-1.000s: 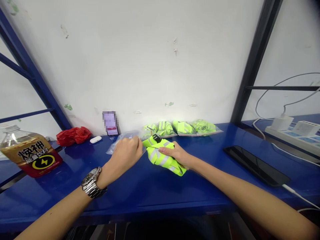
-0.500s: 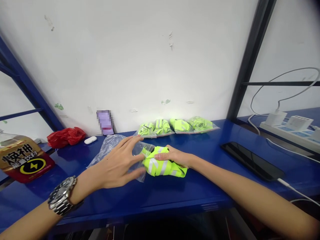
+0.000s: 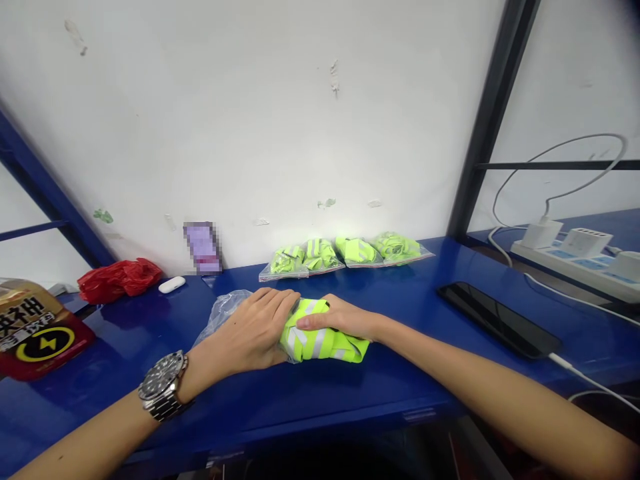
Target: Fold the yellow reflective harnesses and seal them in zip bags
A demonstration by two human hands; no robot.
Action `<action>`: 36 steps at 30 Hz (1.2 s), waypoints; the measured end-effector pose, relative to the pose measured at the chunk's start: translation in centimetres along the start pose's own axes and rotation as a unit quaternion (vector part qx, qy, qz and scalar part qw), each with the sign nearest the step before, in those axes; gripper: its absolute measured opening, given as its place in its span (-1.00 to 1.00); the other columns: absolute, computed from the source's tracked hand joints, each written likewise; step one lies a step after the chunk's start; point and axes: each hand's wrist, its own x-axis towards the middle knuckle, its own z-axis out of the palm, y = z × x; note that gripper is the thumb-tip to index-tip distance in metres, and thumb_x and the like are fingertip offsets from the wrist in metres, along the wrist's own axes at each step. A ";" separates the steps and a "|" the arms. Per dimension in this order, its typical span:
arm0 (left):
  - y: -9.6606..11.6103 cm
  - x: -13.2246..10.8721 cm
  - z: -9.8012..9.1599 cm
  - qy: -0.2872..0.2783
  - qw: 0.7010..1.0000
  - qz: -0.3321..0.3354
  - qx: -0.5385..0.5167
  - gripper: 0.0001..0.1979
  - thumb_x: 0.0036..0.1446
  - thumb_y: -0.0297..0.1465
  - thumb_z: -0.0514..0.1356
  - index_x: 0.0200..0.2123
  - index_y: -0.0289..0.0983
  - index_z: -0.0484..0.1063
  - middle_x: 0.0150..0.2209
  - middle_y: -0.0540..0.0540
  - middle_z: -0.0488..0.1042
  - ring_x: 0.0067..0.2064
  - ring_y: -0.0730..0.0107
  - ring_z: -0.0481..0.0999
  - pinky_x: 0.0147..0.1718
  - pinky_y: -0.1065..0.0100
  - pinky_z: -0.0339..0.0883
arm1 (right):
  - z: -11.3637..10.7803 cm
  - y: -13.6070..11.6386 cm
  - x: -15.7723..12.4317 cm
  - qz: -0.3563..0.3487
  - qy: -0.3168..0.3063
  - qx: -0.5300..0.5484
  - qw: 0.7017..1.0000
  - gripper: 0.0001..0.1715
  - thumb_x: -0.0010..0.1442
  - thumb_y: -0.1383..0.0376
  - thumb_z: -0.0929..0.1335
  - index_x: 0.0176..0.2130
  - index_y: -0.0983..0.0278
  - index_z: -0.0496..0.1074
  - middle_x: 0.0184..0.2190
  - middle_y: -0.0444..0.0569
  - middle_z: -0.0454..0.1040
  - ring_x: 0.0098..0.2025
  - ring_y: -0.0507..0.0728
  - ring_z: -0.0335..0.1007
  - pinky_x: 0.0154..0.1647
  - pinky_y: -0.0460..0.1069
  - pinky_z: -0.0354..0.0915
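A folded neon-yellow reflective vest point(image 3: 320, 343) with silver stripes lies on the blue table in front of me. My right hand point(image 3: 345, 319) grips it from the right, thumb on top and the other fingers hidden behind. At its left end, my left hand point(image 3: 260, 328) is closed over a clear plastic bag point(image 3: 227, 310), its palm against the vest. Part of the bag's film shows around the vest's left end, and the rest spreads out beyond my left hand. The left fingertips are partly hidden.
Several bagged reflective vests point(image 3: 355, 252) line the wall. To the left are a drink bottle point(image 3: 45, 337), a red plastic bag point(image 3: 120, 279), a white case point(image 3: 172, 285) and a propped phone point(image 3: 204, 248). A charging black phone point(image 3: 497, 320) and a power strip point(image 3: 575, 263) are right.
My left hand, spread beside the vest before, has moved right and closed over the bag at the vest's left end. My right hand keeps its grip. The view has shifted slightly.
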 end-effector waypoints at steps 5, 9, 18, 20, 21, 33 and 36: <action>0.5 0.1 -0.1 -0.003 0.999 -0.024 -0.040 -0.42 0.03 -0.27 0.22 0.08 -0.29 0.11 -0.02 -0.23 0.38 0.00 0.08 0.39 -0.08 0.14 0.31 | -0.1 0.4 0.3 -0.016 0.086 -0.052 0.995 -0.30 -0.19 -0.02 0.53 -0.16 0.24 0.29 -0.30 -0.08 0.47 -0.29 0.12 0.41 -0.42 -0.07 0.30; 0.9 0.6 -0.2 -0.011 0.997 -0.032 -0.066 -0.52 0.04 -0.35 0.20 0.03 -0.25 0.15 -0.06 -0.19 0.39 -0.01 0.11 0.40 -0.09 0.16 0.32 | 0.3 0.6 0.6 -0.052 0.092 -0.073 0.992 -0.35 -0.15 -0.03 0.51 -0.18 0.27 0.35 -0.31 -0.07 0.47 -0.31 0.10 0.39 -0.40 -0.07 0.29; 0.6 1.7 0.2 0.001 1.000 -0.005 -0.001 -0.43 0.03 -0.41 0.16 0.11 -0.36 0.10 0.03 -0.29 0.34 0.09 0.02 0.31 0.07 0.05 0.20 | 0.5 0.4 0.6 -0.055 0.105 -0.065 0.991 -0.56 -0.11 0.04 0.50 -0.42 0.33 0.40 -0.46 -0.08 0.44 -0.42 0.05 0.31 -0.46 -0.08 0.21; 0.2 1.9 0.4 0.020 0.999 0.006 0.034 -0.33 0.01 -0.40 0.16 0.18 -0.41 0.03 0.12 -0.36 0.27 0.17 -0.08 0.23 0.15 -0.04 0.08 | 0.4 0.4 0.6 -0.071 0.113 -0.064 0.989 -0.53 -0.11 0.02 0.49 -0.37 0.33 0.41 -0.42 -0.06 0.45 -0.40 0.06 0.32 -0.44 -0.08 0.23; 0.1 2.0 0.5 0.027 0.999 0.012 0.044 -0.30 0.00 -0.39 0.16 0.20 -0.43 0.00 0.16 -0.39 0.23 0.19 -0.11 0.19 0.16 -0.06 0.04 | 0.4 0.4 0.5 -0.076 0.118 -0.065 0.988 -0.51 -0.11 0.01 0.49 -0.35 0.33 0.42 -0.41 -0.05 0.46 -0.39 0.07 0.32 -0.44 -0.08 0.24; 1.0 2.9 1.7 0.013 0.999 0.044 -0.004 -0.33 -0.06 -0.49 0.13 0.16 -0.40 0.01 0.08 -0.35 0.27 0.13 -0.07 0.25 0.12 -0.05 0.11 | 1.0 1.7 1.9 -0.091 0.220 -0.155 0.959 -0.75 -0.10 0.20 0.42 -0.42 0.33 0.42 -0.45 -0.10 0.44 -0.40 0.05 0.29 -0.47 -0.11 0.14; 1.6 3.5 1.7 -0.003 0.999 0.033 -0.020 -0.35 -0.08 -0.56 0.08 0.14 -0.36 0.02 0.08 -0.32 0.28 0.14 -0.02 0.24 0.09 0.00 0.17 | 0.7 1.9 2.3 -0.080 0.251 -0.193 0.945 -0.85 -0.05 0.27 0.35 -0.46 0.33 0.41 -0.47 -0.09 0.45 -0.38 0.08 0.32 -0.46 -0.10 0.13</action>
